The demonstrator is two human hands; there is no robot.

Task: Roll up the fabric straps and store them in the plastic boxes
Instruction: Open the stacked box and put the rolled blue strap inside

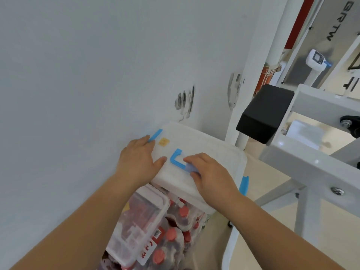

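Note:
A white plastic box [210,152] with a lid, a blue handle [176,158] and blue side clips sits against the wall, on top of other goods. My left hand [137,159] rests flat on the lid's left edge, fingertips by the left blue clip [155,135]. My right hand [210,172] grips the blue handle on top of the lid, fingers curled round it. No fabric strap shows; the box's contents are hidden under the lid.
Below the box lie a clear lidded box [136,227] and a shrink-wrapped pack of red-capped bottles [175,234]. A white metal machine frame [303,164] with a black pad [265,114] stands close on the right. The wall is on the left.

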